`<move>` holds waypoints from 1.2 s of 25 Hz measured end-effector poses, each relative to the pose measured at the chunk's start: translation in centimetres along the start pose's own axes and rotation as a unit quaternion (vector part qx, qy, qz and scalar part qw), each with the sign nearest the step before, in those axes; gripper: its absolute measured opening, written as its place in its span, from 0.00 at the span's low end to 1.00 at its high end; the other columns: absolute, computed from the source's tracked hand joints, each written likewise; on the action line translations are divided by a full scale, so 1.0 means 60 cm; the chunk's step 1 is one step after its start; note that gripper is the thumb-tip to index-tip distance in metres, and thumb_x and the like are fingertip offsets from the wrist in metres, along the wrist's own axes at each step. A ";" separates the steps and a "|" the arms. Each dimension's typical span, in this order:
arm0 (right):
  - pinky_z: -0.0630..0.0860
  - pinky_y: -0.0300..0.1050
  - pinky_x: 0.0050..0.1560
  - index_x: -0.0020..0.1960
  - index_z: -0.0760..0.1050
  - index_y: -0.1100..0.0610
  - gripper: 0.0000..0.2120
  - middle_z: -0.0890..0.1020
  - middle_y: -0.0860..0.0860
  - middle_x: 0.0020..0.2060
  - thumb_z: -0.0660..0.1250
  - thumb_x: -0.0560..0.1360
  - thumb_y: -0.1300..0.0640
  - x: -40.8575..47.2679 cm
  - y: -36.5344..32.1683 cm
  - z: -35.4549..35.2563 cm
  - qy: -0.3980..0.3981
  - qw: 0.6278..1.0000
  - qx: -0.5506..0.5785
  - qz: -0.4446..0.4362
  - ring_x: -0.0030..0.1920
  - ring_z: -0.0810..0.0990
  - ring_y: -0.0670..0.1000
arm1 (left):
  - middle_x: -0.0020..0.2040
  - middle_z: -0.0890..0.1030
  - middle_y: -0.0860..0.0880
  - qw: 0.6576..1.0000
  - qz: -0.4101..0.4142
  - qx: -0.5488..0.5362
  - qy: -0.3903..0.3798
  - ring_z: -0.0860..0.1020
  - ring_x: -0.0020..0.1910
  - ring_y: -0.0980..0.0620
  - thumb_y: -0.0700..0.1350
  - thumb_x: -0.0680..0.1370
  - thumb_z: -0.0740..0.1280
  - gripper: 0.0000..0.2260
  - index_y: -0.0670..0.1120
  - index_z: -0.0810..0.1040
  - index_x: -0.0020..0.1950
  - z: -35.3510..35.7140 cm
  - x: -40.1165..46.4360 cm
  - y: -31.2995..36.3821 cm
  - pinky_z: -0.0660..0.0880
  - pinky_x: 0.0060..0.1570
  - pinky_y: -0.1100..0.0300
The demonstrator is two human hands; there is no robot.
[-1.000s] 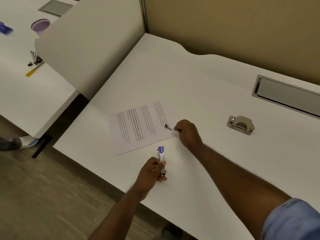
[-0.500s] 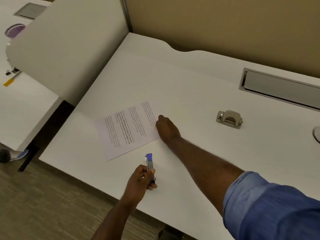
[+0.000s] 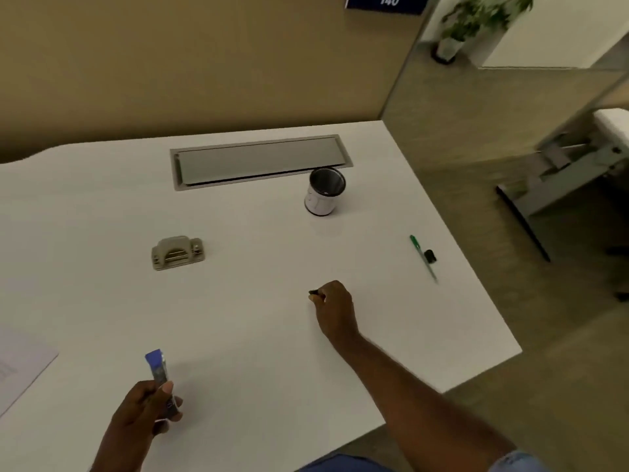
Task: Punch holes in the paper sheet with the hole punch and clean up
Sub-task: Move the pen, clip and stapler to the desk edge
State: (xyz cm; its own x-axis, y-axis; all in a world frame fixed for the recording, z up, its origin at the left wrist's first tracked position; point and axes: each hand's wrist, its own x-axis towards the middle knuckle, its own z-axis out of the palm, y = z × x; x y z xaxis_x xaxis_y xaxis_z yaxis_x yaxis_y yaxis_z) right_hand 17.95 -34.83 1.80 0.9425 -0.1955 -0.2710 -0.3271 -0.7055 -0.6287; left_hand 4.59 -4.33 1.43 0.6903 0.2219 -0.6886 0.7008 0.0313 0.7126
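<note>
We see the hole punch (image 3: pixel 177 252) left of centre on the white desk (image 3: pixel 258 328), long axis running left-right, and only a corner of the paper sheet (image 3: pixel 20 366) at the left edge. Our left hand (image 3: pixel 144 413) is clamped on a blue stapler (image 3: pixel 160 376) pointing up-frame; our right hand (image 3: pixel 332 306) pinches a small dark clip (image 3: pixel 313 292). A cup (image 3: pixel 323 192) stands upper centre-right, contents unclear.

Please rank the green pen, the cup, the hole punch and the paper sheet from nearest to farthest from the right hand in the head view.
From the right hand:
1. Green pen, to its right, near the desk edge.
2. Cup, behind it, by the cable hatch. Pen and cup are close; the pen looks slightly nearer.
3. Hole punch, to its left.
4. Paper sheet, far left.
</note>
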 end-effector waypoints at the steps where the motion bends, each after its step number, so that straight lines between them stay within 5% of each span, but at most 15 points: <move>1: 0.67 0.39 0.43 0.41 0.77 0.66 0.08 0.79 0.58 0.45 0.66 0.75 0.61 0.018 0.047 -0.051 0.022 0.999 -0.011 0.024 0.46 0.77 0.55 | 0.42 0.80 0.34 1.000 -0.002 0.011 -0.012 0.77 0.36 0.40 0.42 0.80 0.63 0.07 0.39 0.73 0.46 0.043 0.000 0.014 0.68 0.36 0.54; 5: 0.69 0.45 0.46 0.43 0.78 0.69 0.12 0.80 0.64 0.45 0.66 0.76 0.60 0.099 0.196 -0.219 0.084 0.992 -0.071 0.068 0.49 0.78 0.60 | 0.41 0.80 0.35 0.998 0.008 0.040 -0.046 0.76 0.35 0.41 0.41 0.80 0.62 0.07 0.39 0.73 0.45 0.206 -0.009 0.054 0.66 0.35 0.55; 9: 0.67 0.44 0.40 0.39 0.77 0.69 0.14 0.81 0.63 0.40 0.66 0.76 0.57 0.200 0.282 -0.341 0.104 0.984 -0.112 0.096 0.43 0.79 0.60 | 0.40 0.82 0.37 0.995 0.045 0.067 -0.060 0.78 0.34 0.43 0.42 0.80 0.63 0.08 0.39 0.73 0.44 0.348 -0.004 0.069 0.67 0.35 0.56; 13: 0.72 0.47 0.46 0.36 0.73 0.64 0.15 0.77 0.61 0.40 0.64 0.76 0.53 0.275 0.327 -0.394 -0.016 0.971 -0.211 0.114 0.45 0.77 0.57 | 0.38 0.84 0.42 0.992 0.060 0.084 -0.074 0.80 0.34 0.48 0.48 0.79 0.64 0.09 0.43 0.75 0.45 0.445 -0.001 0.074 0.69 0.36 0.54; 17: 0.73 0.45 0.53 0.51 0.77 0.68 0.19 0.82 0.62 0.51 0.64 0.76 0.50 0.278 0.355 -0.381 -0.091 0.958 -0.256 0.093 0.55 0.79 0.59 | 0.40 0.84 0.46 0.988 0.064 0.110 -0.090 0.81 0.36 0.51 0.52 0.79 0.64 0.10 0.46 0.76 0.44 0.499 -0.008 0.076 0.71 0.37 0.54; 25: 0.71 0.38 0.49 0.52 0.79 0.63 0.15 0.83 0.57 0.49 0.74 0.68 0.58 0.270 0.378 -0.400 0.007 0.995 -0.036 0.095 0.51 0.80 0.54 | 0.40 0.84 0.47 0.985 0.065 0.133 -0.091 0.81 0.36 0.52 0.53 0.79 0.63 0.12 0.45 0.76 0.47 0.555 -0.006 0.099 0.71 0.39 0.54; 28: 0.70 0.38 0.45 0.46 0.80 0.62 0.08 0.84 0.56 0.43 0.72 0.70 0.59 0.247 0.372 -0.416 0.086 0.993 0.038 0.076 0.43 0.79 0.49 | 0.40 0.84 0.47 0.981 0.070 0.142 -0.115 0.81 0.36 0.54 0.52 0.79 0.64 0.12 0.43 0.74 0.47 0.586 -0.008 0.113 0.71 0.39 0.56; 30: 0.72 0.41 0.43 0.42 0.80 0.58 0.05 0.84 0.54 0.39 0.71 0.71 0.56 0.221 0.351 -0.407 0.064 0.992 0.092 0.058 0.40 0.80 0.49 | 0.41 0.84 0.46 0.975 0.076 0.155 -0.138 0.81 0.37 0.54 0.52 0.79 0.65 0.12 0.43 0.74 0.47 0.614 -0.010 0.127 0.72 0.37 0.60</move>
State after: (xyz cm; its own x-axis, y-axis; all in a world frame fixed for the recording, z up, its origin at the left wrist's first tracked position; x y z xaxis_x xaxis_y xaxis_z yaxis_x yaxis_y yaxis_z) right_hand 25.20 -68.90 2.74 0.8949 -0.3612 -0.2621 -0.4297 -0.5384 -0.7249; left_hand 16.14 -40.12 2.33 0.7823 -0.0713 -0.6187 0.5781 -0.2865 0.7640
